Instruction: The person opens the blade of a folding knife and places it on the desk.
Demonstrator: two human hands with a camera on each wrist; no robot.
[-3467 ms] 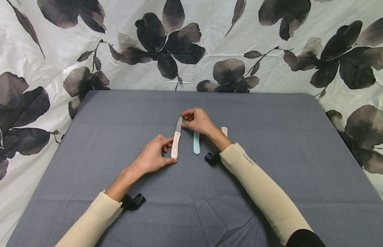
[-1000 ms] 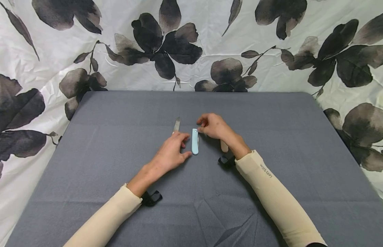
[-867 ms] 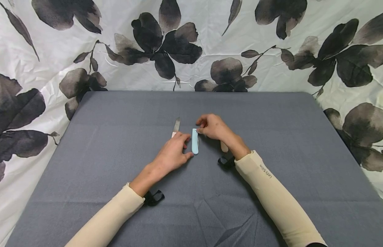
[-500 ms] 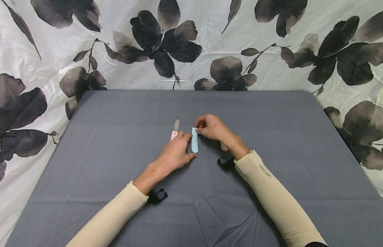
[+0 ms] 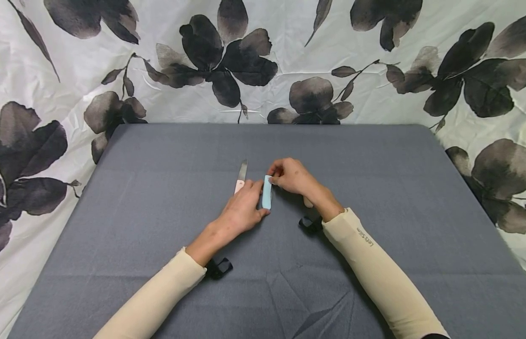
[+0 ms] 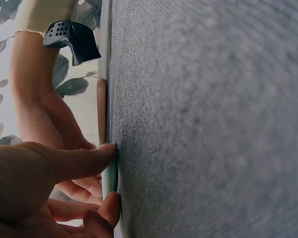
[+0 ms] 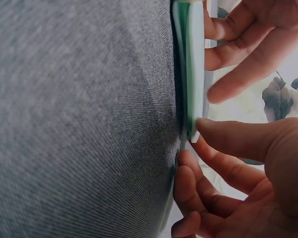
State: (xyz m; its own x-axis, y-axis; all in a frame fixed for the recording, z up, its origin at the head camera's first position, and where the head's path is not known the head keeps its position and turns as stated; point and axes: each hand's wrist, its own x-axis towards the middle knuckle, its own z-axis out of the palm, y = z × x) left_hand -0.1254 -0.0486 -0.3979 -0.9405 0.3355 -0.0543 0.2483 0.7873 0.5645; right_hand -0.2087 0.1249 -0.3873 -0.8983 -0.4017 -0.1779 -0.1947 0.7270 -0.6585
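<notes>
A light blue folded pocket knife (image 5: 267,192) lies in the middle of the grey table (image 5: 161,155), held at both ends. My left hand (image 5: 260,201) pinches its near end between thumb and fingers. My right hand (image 5: 273,178) pinches its far end. In the left wrist view my thumb (image 6: 84,159) presses the blue knife (image 6: 109,179) against the cloth. The right wrist view has the blue knife (image 7: 191,64) standing on its edge, my right thumb (image 7: 238,140) at its end. A pink-handled knife (image 5: 242,173) lies just left, blade out, its handle partly hidden under my left hand.
Another pale pink handle (image 5: 307,202) lies behind my right wrist, mostly hidden. Black camera straps (image 5: 220,267) sit at both wrists. A white cloth with dark flowers (image 5: 263,61) hangs behind and beside the table.
Both hands have left the pink-handled knife, which now lies with its blade out. They moved right to the blue knife, and my left hand has closed on its near end.
</notes>
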